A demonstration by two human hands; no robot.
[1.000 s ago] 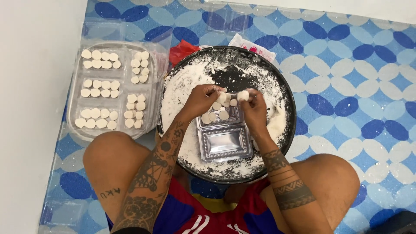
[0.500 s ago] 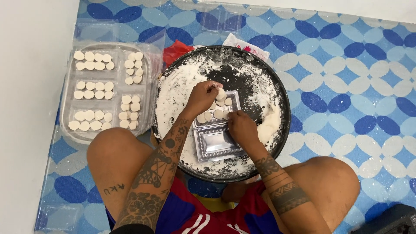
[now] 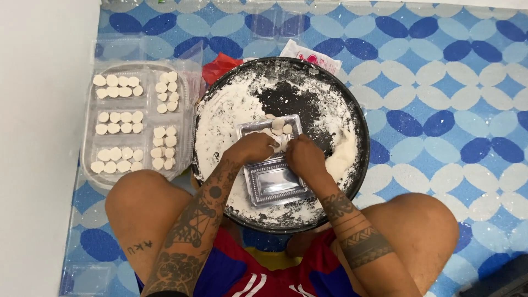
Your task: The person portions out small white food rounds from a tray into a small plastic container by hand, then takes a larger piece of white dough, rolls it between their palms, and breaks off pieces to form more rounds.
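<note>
A round black pan (image 3: 360, 126) dusted with white flour sits on the floor between my knees. Inside it lies a small clear plastic box (image 3: 272, 184) with its lid open, and a few white dough pieces (image 3: 281, 125) rest in its far half. My left hand (image 3: 254, 147) and my right hand (image 3: 303, 157) meet over the middle of the box, fingers curled together around a small dough piece that is mostly hidden. A lump of white dough (image 3: 342, 155) lies at the pan's right side.
To the left stand clear plastic trays (image 3: 88, 137) filled with rows of several white dough pieces (image 3: 118, 118). A red wrapper (image 3: 220, 66) and a white packet (image 3: 311, 55) lie behind the pan. A white wall runs along the left. The floor mat is blue patterned.
My hands have moved from the far half of the box toward its middle and come close together. The view has shifted slightly.
</note>
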